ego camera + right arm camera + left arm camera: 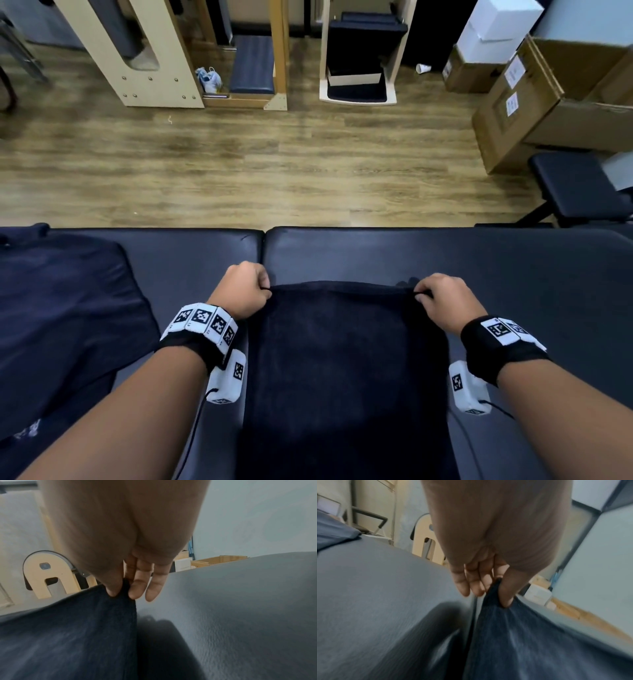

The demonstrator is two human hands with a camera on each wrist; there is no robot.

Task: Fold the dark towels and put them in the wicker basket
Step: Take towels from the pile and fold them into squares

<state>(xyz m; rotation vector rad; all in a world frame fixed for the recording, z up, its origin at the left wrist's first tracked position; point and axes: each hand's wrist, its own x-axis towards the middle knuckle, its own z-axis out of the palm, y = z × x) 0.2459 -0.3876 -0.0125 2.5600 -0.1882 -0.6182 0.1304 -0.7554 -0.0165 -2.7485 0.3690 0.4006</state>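
Note:
A dark navy towel [342, 359] stretches between my two hands over the black padded bench [513, 274]. My left hand [245, 287] pinches its far left corner between thumb and fingers. My right hand [440, 298] pinches the far right corner the same way. In the left wrist view the towel [530, 642] hangs from my left hand [494, 585], slightly lifted off the pad. The right wrist view shows the towel [68, 628] pinched by my right hand [125, 588]. No wicker basket is in view.
More dark cloth [58, 308] lies heaped on the bench's left end. Beyond the bench is wood floor [239, 164], with wooden equipment frames [144, 61], cardboard boxes [534, 102] at the right and a black stool [579, 185].

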